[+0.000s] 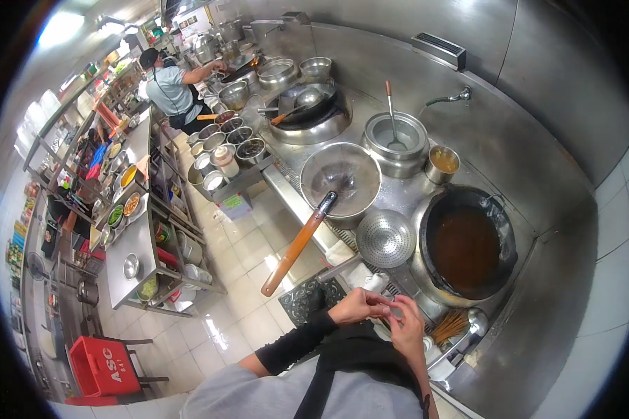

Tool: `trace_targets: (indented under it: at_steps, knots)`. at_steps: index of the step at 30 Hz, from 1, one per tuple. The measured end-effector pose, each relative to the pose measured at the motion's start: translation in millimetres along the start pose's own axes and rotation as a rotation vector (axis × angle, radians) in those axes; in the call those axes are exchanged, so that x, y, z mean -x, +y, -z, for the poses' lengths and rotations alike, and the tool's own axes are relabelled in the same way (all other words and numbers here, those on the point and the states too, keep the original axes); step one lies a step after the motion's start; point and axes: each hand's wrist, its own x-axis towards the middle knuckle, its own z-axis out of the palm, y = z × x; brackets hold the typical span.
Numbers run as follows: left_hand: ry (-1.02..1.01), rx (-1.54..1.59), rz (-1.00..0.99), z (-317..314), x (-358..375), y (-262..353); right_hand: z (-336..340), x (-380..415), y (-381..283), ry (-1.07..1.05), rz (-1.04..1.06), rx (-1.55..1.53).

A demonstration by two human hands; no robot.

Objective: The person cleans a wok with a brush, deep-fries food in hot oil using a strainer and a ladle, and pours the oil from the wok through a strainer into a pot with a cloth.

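Observation:
My left hand [360, 306], below a black sleeve, meets my right hand [407, 328] in front of my apron. The fingertips of both are pinched together around something small and greyish that I cannot make out. Ahead to the right of them is a black wok [508, 244] holding brown liquid. A round perforated skimmer [386, 239] rests against the wok's left side. Beside my right hand are a bamboo brush [451, 325] and a steel ladle [477, 322]. A white cloth [367, 278] lies just beyond my left hand.
A large strainer [307, 223] juts its wooden handle over the counter edge. Behind it stand a steel pot [414, 152] and a small pot of yellowish liquid [443, 162]. Seasoning tubs and a second wok [332, 112] sit farther left. A co-worker [169, 87] stands at the far stove.

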Motion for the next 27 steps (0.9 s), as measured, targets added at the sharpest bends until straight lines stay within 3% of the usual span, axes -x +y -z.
trace_targets:
  at_steps: [5, 9, 12, 15, 18, 24, 27]
  knots:
    - [0.175, -0.056, 0.014, 11, -6, -12, 3, 8, 29, 0.022, -0.053, 0.012]
    - [0.180, -0.069, 0.006, 20, -5, -30, 1, 10, 31, -0.007, -0.088, 0.016]
    - [0.209, -0.082, 0.058, 20, 6, -33, -10, 12, 34, -0.047, -0.239, -0.152]
    - [0.264, -0.119, 0.133, 19, 24, -34, -22, 7, 32, -0.184, -0.400, -0.117]
    - [0.309, -0.091, 0.122, 17, 51, -26, -50, 7, 62, -0.289, -0.101, -0.017]
    - [0.409, -0.143, 0.098, 32, 96, -19, -118, -2, 57, -0.530, 0.114, 0.190]
    - [0.434, -0.203, 0.119, 44, 117, -5, -170, 1, 75, -0.544, -0.041, 0.199]
